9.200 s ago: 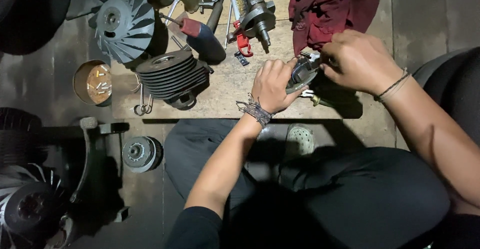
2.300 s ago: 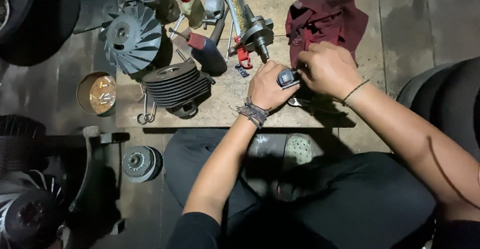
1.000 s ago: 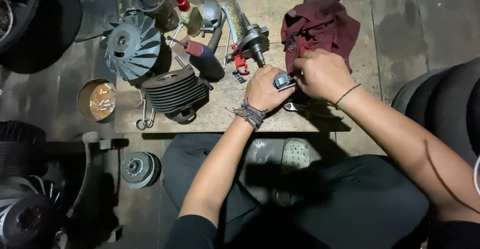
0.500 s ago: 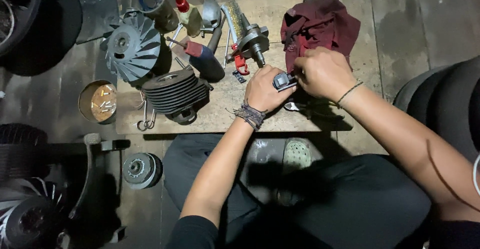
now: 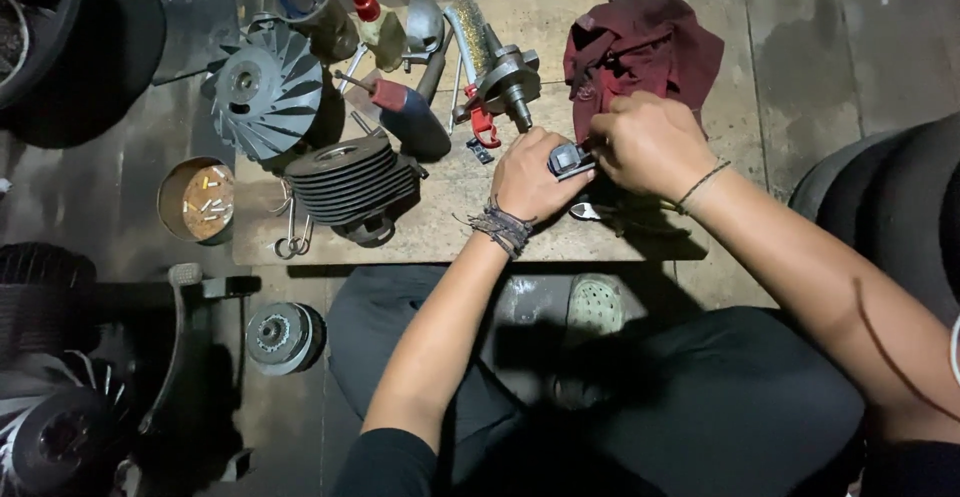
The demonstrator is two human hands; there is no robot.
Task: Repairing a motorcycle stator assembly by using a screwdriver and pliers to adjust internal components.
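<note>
Head view: both hands meet over the right part of the wooden worktop, gripping one small grey metal part between them. The left hand curls round its near-left end, fingers pressed together and closed on it; the right hand covers its right end, fingers bent and pinching it from above. Two opposed grips look like a way to steady the part while it is worked, though what the right fingertips do is hidden.

The part's visible piece is short; its long axis seems to run left to right between the hands, but most of it is covered, so which end leads cannot be told.

Just beyond the right fingers lies a dark red rag. Left of the left fingers stand a crankshaft, a finned cylinder and a fan wheel, near but apart.
</note>
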